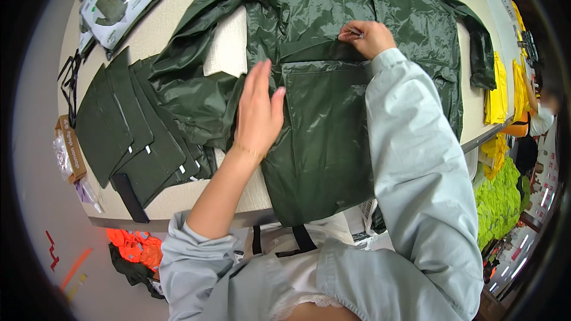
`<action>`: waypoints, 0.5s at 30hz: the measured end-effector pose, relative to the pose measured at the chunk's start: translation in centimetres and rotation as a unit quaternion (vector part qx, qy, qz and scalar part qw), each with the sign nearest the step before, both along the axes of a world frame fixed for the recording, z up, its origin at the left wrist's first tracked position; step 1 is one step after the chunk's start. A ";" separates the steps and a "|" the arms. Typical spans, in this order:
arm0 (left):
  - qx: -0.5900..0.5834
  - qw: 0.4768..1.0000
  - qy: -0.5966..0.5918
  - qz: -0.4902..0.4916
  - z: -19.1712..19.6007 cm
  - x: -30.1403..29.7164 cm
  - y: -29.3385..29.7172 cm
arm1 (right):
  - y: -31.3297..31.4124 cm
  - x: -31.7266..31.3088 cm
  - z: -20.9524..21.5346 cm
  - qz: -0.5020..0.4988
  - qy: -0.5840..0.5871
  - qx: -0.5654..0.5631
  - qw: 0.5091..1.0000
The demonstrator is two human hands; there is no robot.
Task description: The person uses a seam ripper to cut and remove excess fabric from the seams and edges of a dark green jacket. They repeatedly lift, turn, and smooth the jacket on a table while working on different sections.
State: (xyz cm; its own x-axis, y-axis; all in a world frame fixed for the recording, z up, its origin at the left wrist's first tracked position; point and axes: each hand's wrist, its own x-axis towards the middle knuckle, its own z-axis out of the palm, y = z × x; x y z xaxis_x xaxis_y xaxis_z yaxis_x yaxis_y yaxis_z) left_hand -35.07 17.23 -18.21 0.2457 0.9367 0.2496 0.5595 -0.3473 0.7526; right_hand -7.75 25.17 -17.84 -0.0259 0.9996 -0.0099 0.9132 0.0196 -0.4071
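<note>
A shiny dark green rain jacket (321, 15) lies spread across the table, its hem hanging over the near edge. My left hand (259, 107) is flat, fingers stretched, at the jacket's left side beside the sleeve (199, 107). Higher up and to the right, my right hand (370, 38) has its fingers closed in a pinch over the pocket flap (321, 50). Between those fingers shows a small, thin greyish thing (355, 32), too small to name. Below the flap is the jacket's large pocket panel (327, 101).
Stacked dark green fabric pieces (113, 119) with white tags lie at the left. Beyond them are packaged garments (119, 9) and a black strap (71, 86). A small brown box (71, 148) stands at the left edge. Yellow garments (496, 89) hang at the right; lime-green ones (498, 202) are piled lower.
</note>
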 end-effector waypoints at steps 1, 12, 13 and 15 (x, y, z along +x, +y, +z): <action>-0.013 1.000 0.002 0.012 -0.7 0.5 1.4 | 0.6 -0.1 0.2 -0.026 -0.010 -0.041 0.999; -0.134 0.990 -0.030 -0.034 -2.6 0.6 7.4 | -0.1 0.1 -3.1 -0.104 0.016 -0.003 0.994; -0.141 0.989 -0.048 -0.007 -2.9 0.8 7.6 | 0.0 0.2 -3.3 -0.092 0.034 0.005 0.995; -0.138 0.986 -0.084 0.050 -3.5 1.1 7.8 | -0.2 0.1 -3.7 -0.082 0.029 0.022 0.996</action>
